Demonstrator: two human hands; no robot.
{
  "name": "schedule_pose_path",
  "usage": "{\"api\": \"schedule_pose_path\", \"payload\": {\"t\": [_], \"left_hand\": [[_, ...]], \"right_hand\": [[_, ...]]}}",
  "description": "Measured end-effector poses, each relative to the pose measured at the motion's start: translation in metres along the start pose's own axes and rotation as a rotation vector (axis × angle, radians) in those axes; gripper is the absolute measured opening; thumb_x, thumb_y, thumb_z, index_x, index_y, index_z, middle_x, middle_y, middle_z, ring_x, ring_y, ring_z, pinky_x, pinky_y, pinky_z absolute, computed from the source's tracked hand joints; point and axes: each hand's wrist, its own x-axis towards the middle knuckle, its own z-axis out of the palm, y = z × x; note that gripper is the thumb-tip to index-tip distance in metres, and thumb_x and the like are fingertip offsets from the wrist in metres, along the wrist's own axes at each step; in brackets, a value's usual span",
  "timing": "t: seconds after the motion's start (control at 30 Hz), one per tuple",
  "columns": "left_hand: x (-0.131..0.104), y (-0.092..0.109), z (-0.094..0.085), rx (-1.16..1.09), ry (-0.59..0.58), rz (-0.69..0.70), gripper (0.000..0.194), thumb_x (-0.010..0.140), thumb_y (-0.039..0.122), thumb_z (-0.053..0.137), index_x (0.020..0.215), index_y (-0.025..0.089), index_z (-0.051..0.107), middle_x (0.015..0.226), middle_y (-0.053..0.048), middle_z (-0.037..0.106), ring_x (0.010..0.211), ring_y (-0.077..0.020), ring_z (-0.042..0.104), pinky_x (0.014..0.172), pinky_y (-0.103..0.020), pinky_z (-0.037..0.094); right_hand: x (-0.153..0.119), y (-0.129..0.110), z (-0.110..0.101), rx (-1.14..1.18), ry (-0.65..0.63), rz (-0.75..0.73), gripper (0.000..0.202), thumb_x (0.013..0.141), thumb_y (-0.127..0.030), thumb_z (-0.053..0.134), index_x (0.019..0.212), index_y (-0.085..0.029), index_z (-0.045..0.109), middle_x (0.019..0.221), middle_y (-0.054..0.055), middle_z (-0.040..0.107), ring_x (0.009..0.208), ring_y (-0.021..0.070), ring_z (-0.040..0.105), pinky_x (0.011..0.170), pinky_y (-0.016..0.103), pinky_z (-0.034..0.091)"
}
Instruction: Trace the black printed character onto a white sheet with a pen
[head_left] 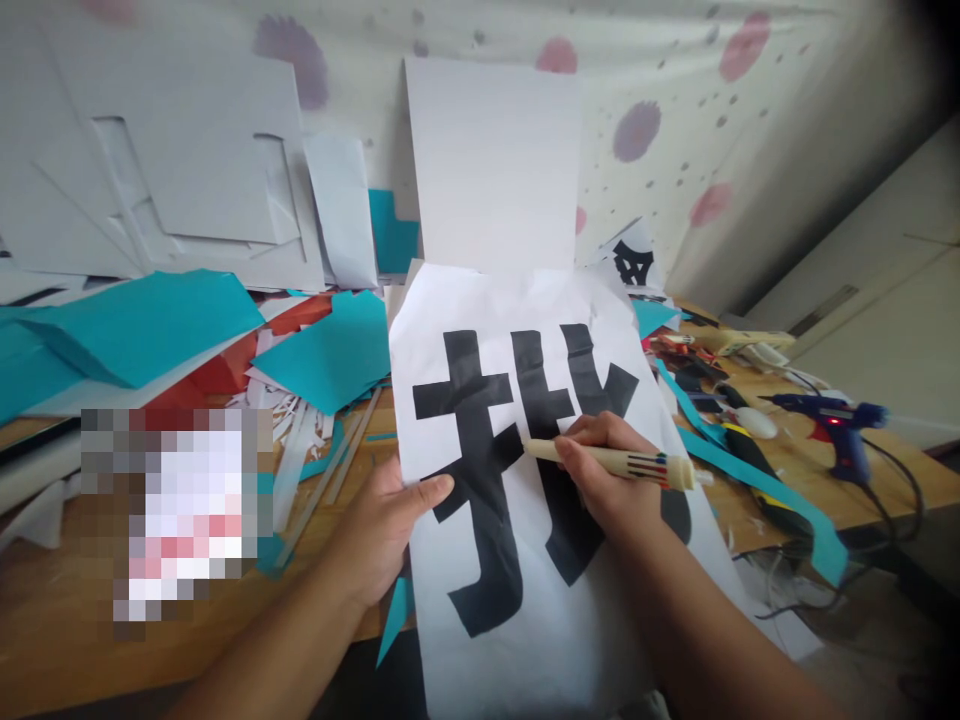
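Observation:
A white paper sheet [465, 290] with a large black printed character [476, 430] is tilted up in front of me. My left hand [401, 510] grips its left edge, thumb on the front and the other fingers hidden behind. Across the right half of the print, my right hand [607, 470] is closed around a thick cream multicolour pen [637, 465]. Its tip points left and lies at the black strokes near the middle; whether it touches the paper I cannot tell. Several coloured sliders show at the pen's back end.
A blue glue gun [840, 425] with a lit red light lies at the right, its cord trailing. Teal paper scraps [330, 350] and white offcuts cover the left. Behind stand a blank white board [495, 160] and white cut-out panels [210, 180]. A blurred patch [187, 510] hides something front left.

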Motion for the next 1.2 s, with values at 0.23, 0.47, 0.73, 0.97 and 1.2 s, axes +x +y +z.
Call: {"api": "schedule_pose_path", "payload": {"t": [0.23,0.47,0.73,0.97,1.2], "left_hand": [[-0.001,0.0,0.001,-0.01,-0.021,-0.013,0.047,0.077,0.03,0.079,0.121,0.019,0.068,0.114,-0.013,0.075,0.101,-0.0326,0.071,0.081,-0.039,0.058],[0.0,0.001,0.001,0.004,-0.01,0.003,0.049,0.075,0.031,0.079,0.12,0.018,0.068,0.116,-0.014,0.074,0.103,-0.0342,0.07,0.088,-0.043,0.056],[-0.002,-0.001,-0.001,-0.004,-0.025,-0.008,0.047,0.076,0.031,0.078,0.119,0.017,0.068,0.114,-0.015,0.074,0.1,-0.0341,0.071,0.086,-0.044,0.056],[0.0,0.002,0.001,-0.009,-0.02,-0.012,0.043,0.075,0.031,0.079,0.114,0.015,0.07,0.114,-0.015,0.075,0.102,-0.0355,0.071,0.083,-0.042,0.057],[0.0,-0.001,0.001,-0.021,-0.002,0.021,0.041,0.074,0.029,0.08,0.113,0.018,0.071,0.118,-0.013,0.073,0.106,-0.0346,0.07,0.084,-0.04,0.057]], "right_hand": [[0.0,0.0,-0.001,0.013,-0.01,0.017,0.022,0.079,-0.023,0.069,0.062,-0.022,0.055,0.057,-0.004,0.059,0.052,0.013,0.055,0.048,0.026,0.041],[0.001,-0.002,-0.001,0.01,0.008,0.023,0.022,0.078,-0.025,0.068,0.06,-0.021,0.055,0.056,-0.002,0.06,0.05,0.0132,0.055,0.047,0.026,0.043],[-0.001,0.003,-0.002,0.065,-0.022,0.023,0.02,0.079,-0.022,0.068,0.062,-0.021,0.057,0.059,-0.002,0.062,0.053,0.0136,0.057,0.049,0.026,0.043],[-0.002,0.004,0.0,0.239,0.075,0.136,0.022,0.081,-0.032,0.071,0.069,-0.022,0.057,0.06,-0.003,0.062,0.048,0.0132,0.055,0.043,0.026,0.042],[-0.01,-0.012,0.016,0.066,0.049,-0.025,0.018,0.08,-0.026,0.071,0.071,-0.023,0.056,0.065,-0.002,0.064,0.052,0.0129,0.058,0.047,0.026,0.047]]}}
